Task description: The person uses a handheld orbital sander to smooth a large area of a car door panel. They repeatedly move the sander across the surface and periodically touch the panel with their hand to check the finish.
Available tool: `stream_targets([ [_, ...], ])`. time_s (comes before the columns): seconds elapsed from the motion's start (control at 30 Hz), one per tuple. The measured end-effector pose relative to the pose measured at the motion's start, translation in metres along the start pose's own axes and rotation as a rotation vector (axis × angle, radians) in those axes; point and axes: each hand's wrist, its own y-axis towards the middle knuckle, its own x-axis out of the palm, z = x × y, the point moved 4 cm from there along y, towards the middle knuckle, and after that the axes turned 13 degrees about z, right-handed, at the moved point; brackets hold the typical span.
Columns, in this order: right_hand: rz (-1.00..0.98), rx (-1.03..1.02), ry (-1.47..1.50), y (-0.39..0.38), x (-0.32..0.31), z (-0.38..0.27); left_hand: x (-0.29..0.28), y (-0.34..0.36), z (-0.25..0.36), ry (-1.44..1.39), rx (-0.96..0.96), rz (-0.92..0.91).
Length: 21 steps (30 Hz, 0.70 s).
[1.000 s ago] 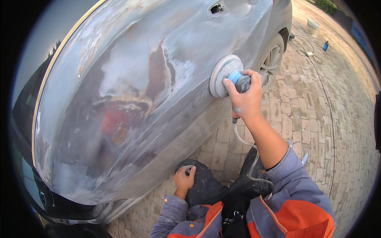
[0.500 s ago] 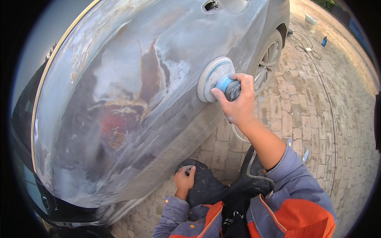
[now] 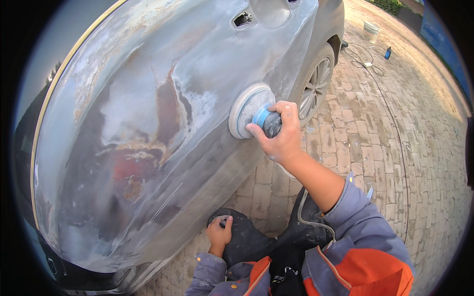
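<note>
My right hand [image 3: 284, 130] is wrapped round the black and blue grip of a dusty round disc sander [image 3: 254, 111]. The sander's pad lies against the car's side panel [image 3: 197, 148], below the door-handle recess [image 3: 271, 12]. Patches of grey, white filler and bare reddish-brown metal cover the panel. A pale hose [image 3: 311, 223] runs across my leg toward the sander, partly hidden by my right arm. Down on my bent knee rests my left hand [image 3: 218, 234], its fingers curled in; whatever may be in them is hidden.
The car's wheel [image 3: 316, 86] stands beyond the sander. On the brick paving [image 3: 375, 148] a thin dark cord [image 3: 402, 163] runs along my right. Farther off are a coiled cable [image 3: 370, 66], a blue bottle [image 3: 388, 53] and a pale bucket [image 3: 370, 32].
In the picture, the sander with my right hand has shifted left and slightly down, and the car and paving have shifted left too. My left hand stays on the knee.
</note>
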Motion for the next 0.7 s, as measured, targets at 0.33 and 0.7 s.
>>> stream_targets([
  [0.33,0.109,0.266,-0.149,0.071,-0.008,0.051,-0.001,0.0,0.001,-0.042,-0.021,0.004],
  [0.7,0.078,0.376,-0.106,0.06,-0.01,0.054,-0.001,0.002,0.004,-0.03,0.023,0.021],
])
